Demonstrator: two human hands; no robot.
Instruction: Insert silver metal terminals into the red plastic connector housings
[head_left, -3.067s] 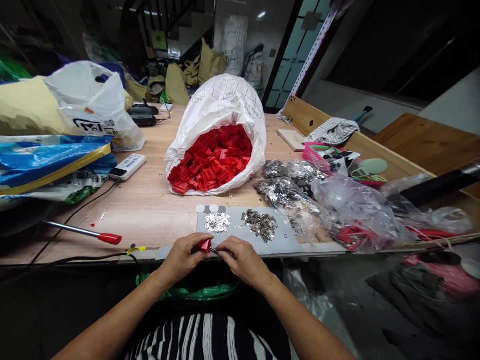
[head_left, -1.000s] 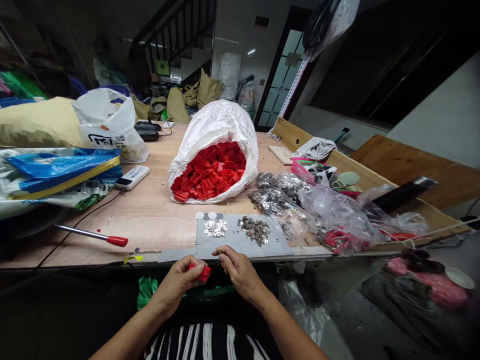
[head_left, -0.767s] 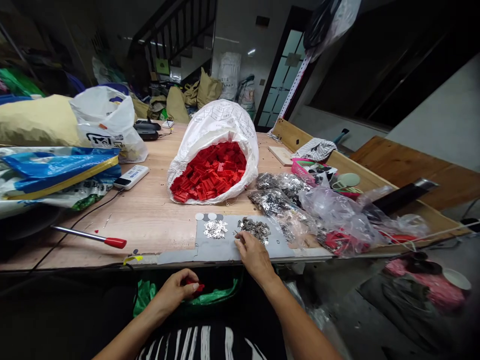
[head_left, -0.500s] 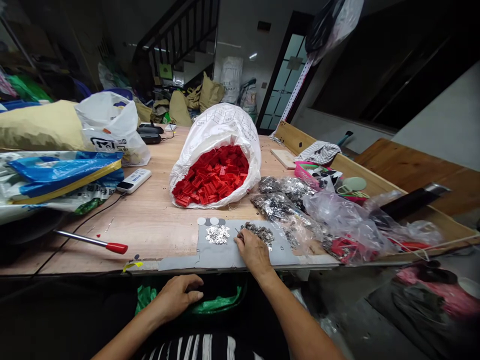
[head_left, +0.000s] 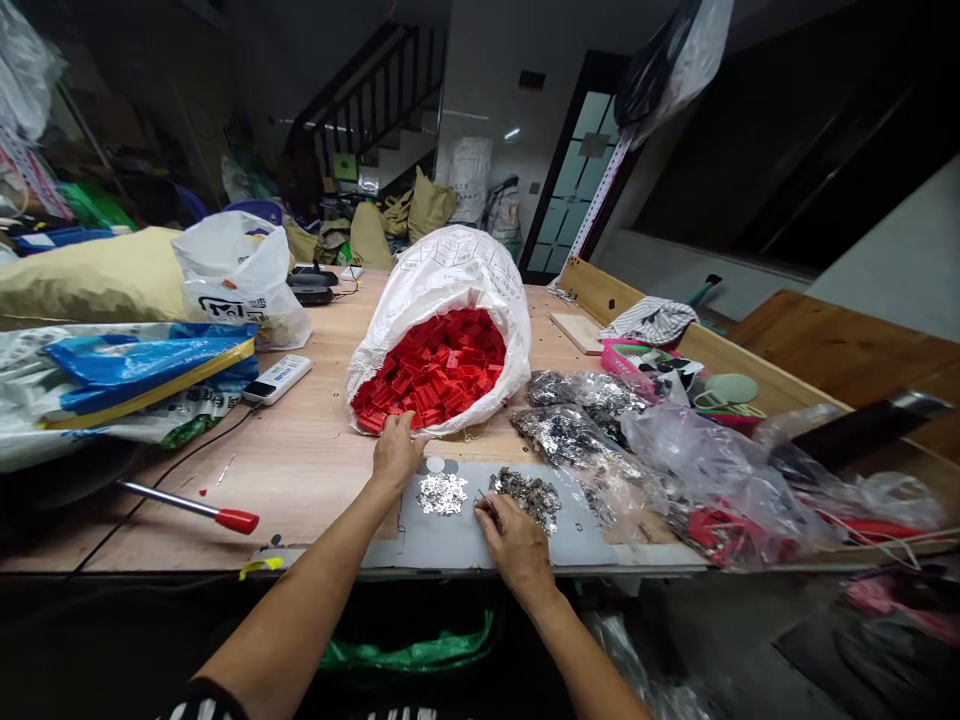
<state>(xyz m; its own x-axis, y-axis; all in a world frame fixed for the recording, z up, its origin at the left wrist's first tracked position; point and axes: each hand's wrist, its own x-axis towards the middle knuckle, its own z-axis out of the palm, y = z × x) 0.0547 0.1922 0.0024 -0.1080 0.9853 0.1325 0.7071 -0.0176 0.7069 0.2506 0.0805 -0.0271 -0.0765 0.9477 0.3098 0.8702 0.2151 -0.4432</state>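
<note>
My left hand (head_left: pixel 397 455) reaches to the lower lip of a white woven sack (head_left: pixel 480 265). Its fingers are stretched onto the red plastic pieces (head_left: pixel 442 370) in the sack's mouth, with the thumb apart; no piece is clearly gripped. Fingers pinched, my right hand (head_left: pixel 514 540) rests on a grey mat (head_left: pixel 457 545) and holds a thin, dark, stick-like tool (head_left: pixel 484 496), its kind too small to make out. Just beyond that hand lies a pile of dull metal parts (head_left: pixel 529 495). Between the hands is a pile of shiny silver parts (head_left: pixel 441 494).
Plastic bags of metal parts (head_left: pixel 562 435) and a pink basket (head_left: pixel 626 365) crowd the right side. On the left are a red-tipped metal lever (head_left: pixel 236 520), a white device with a cable (head_left: pixel 281 378) and stacked bags (head_left: pixel 150 375). Grey discs (head_left: pixel 436 465) lie along the mat's back edge.
My left hand has moved from below the table's front edge up and forward to the red pieces. My right hand stays by the dull metal pile with the thin tool. The view has shifted slightly.
</note>
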